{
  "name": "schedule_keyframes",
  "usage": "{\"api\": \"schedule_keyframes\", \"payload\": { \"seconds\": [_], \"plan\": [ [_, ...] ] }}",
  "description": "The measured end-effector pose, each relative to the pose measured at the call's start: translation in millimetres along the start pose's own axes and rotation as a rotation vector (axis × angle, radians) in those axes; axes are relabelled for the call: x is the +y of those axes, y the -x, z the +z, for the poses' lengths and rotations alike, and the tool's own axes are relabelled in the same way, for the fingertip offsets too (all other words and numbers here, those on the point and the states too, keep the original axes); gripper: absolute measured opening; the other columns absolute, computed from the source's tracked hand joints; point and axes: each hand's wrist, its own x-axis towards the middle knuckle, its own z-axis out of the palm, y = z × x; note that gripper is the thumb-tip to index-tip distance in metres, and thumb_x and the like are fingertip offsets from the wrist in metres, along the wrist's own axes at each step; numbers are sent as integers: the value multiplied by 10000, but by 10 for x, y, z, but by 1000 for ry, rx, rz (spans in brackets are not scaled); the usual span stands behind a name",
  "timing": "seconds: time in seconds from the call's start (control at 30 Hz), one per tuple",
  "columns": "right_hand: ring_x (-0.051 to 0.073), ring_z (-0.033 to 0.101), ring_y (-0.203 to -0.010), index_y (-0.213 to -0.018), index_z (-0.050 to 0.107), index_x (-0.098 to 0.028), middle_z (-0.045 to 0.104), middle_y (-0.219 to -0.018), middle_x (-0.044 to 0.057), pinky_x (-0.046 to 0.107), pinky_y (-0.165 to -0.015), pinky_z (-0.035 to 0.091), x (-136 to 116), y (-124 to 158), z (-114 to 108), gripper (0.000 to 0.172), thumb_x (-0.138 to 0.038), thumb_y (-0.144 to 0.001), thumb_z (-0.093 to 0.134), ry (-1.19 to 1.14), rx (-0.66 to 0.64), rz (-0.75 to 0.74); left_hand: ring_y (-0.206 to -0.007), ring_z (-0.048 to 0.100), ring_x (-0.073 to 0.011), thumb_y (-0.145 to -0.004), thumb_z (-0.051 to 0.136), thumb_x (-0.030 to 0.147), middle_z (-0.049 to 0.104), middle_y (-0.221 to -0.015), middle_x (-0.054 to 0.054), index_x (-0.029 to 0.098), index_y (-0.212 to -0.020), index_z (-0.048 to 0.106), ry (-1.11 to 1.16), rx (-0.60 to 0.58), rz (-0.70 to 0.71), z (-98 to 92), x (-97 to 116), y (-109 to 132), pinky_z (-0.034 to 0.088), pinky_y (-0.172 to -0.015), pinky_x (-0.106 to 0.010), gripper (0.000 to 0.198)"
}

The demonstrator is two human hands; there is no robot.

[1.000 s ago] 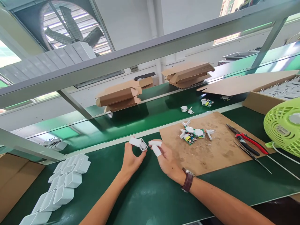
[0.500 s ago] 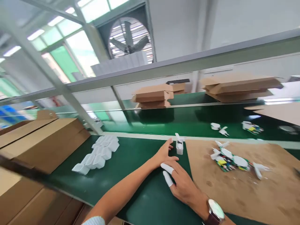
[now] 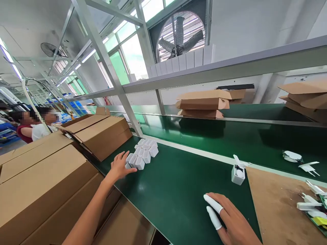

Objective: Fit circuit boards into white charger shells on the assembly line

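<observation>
At the near end of a group of small white open-topped boxes (image 3: 141,154), my left hand (image 3: 120,166) reaches with spread fingers and thumb. It is open; whether it touches the closest boxes, I cannot tell. My right hand (image 3: 228,217) hovers low over the green bench (image 3: 176,190), holding nothing. Two of its fingers wear white finger cots (image 3: 214,203), and its fingers are apart. Beyond it stands a single white box (image 3: 238,175) with a round white part inside and a white pronged piece (image 3: 240,161) sticking out of the top.
Brown cardboard (image 3: 270,200) covers the bench at right, with circuit boards and white plug parts (image 3: 309,206) on it. Large cartons (image 3: 107,136) line the left side. A metal post (image 3: 127,107) rises behind the boxes. Two people (image 3: 38,124) are at far left.
The view has swung left. My left hand has moved away from the single white box to the group of white boxes. My hands are now far apart.
</observation>
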Motion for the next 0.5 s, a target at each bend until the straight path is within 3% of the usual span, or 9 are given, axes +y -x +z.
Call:
{"api": "schedule_keyframes", "payload": {
  "seconds": [0.07,0.17,0.23,0.33,0.43,0.5],
  "plan": [
    [222,750,-1013,-1393,543,-200,737,-1155,105,310,-835,662,6,15,21,363,-195,-1050,425,18,-29,-17,-1364,537,-423,-721,773,430,587,-1446,-190,184,-1420,527,47,-32,-18,54,-128,60,502,-1056,-517,780],
    [224,749,-1015,-1378,541,-186,735,-1155,113,314,-837,663,24,26,29,356,-175,-1043,421,35,-61,-42,-1319,596,-305,-828,631,402,618,-1421,-128,205,-1455,479,138,-39,3,162,-105,159,519,-1051,-402,674],
    [228,742,-1030,-1377,535,-182,728,-1166,120,324,-854,659,33,20,18,360,-155,-1034,427,33,-90,-41,-1261,628,-314,-843,578,412,627,-1376,-148,171,-1473,450,165,-11,-18,169,-22,236,550,-992,-416,687],
    [229,722,-1059,-1381,520,-198,711,-1183,124,344,-881,646,5,1,-11,379,-120,-1022,424,9,-115,-8,-1162,660,-365,-828,538,475,635,-1260,-175,119,-1459,470,121,108,-36,23,138,377,573,-914,-477,728],
    [228,699,-1038,-1339,527,-200,699,-1166,123,374,-882,634,-77,-18,-31,370,-83,-1004,421,-29,-146,27,-962,710,-312,-823,562,635,641,-1215,-137,169,-1435,499,235,234,71,-152,356,475,596,-854,-455,772],
    [229,682,-996,-1308,533,-188,698,-1140,123,387,-854,629,-128,-40,-36,353,-70,-986,446,-44,-169,41,-955,712,-289,-812,610,671,653,-1234,-112,222,-1417,513,361,220,194,-146,574,476,605,-822,-412,759]
  ]
}}
